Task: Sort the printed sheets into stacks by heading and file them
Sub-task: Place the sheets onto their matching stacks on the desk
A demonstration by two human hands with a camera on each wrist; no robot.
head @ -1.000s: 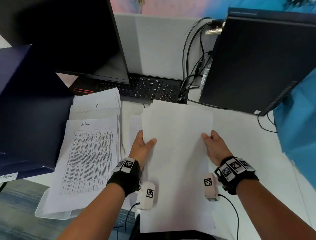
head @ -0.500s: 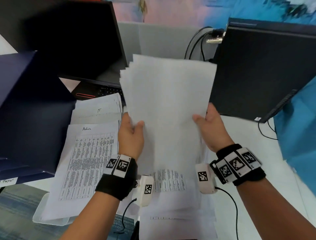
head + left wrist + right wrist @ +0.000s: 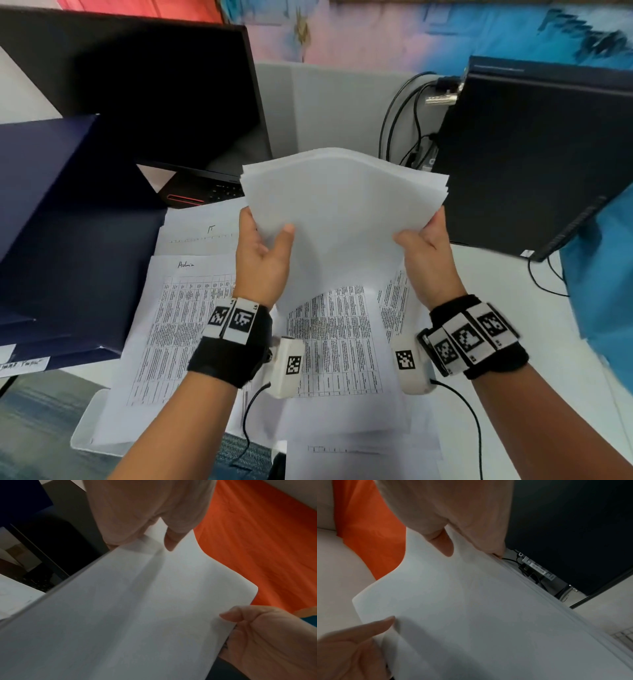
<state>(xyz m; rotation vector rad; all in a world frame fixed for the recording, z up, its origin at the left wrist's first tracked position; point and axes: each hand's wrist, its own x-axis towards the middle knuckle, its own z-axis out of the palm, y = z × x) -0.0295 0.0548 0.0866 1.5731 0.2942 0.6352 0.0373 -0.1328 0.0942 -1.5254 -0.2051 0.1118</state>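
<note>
1. Above the tabletop (image 3: 513, 308), between our two hands, we hold a sheaf of sheets (image 3: 342, 212), blank side toward us, lifted clear of the papers below and bowed upward at its far edge.
2. Our left hand (image 3: 263, 253) grips the sheaf's left edge: thumb on the near face, fingers behind. The grip is closed on the paper; the left wrist view shows the thumb (image 3: 171, 540) pressing the sheet.
3. Our right hand (image 3: 424, 253) grips the right edge the same way, thumb (image 3: 443, 543) on the near face, grip closed on the sheaf.
4. Directly below the sheaf lies a printed sheet with a dense table (image 3: 332, 342), flat on the tabletop, with more sheets under and in front of it.
5. Left of it lies a stack headed "Admin" (image 3: 178, 325), resting partly on a clear tray (image 3: 85, 435) at the tabletop's near edge.
6. Behind the "Admin" stack lies a second stack (image 3: 202, 233) with a short handwritten heading we cannot read surely.
7. Far left stand dark blue binders (image 3: 68, 240), one with a white label.
8. A dark monitor (image 3: 154, 92) stands at rear left with a keyboard (image 3: 212, 192) under it; a black computer case (image 3: 534, 154) with cables (image 3: 407, 120) stands at right.
</note>
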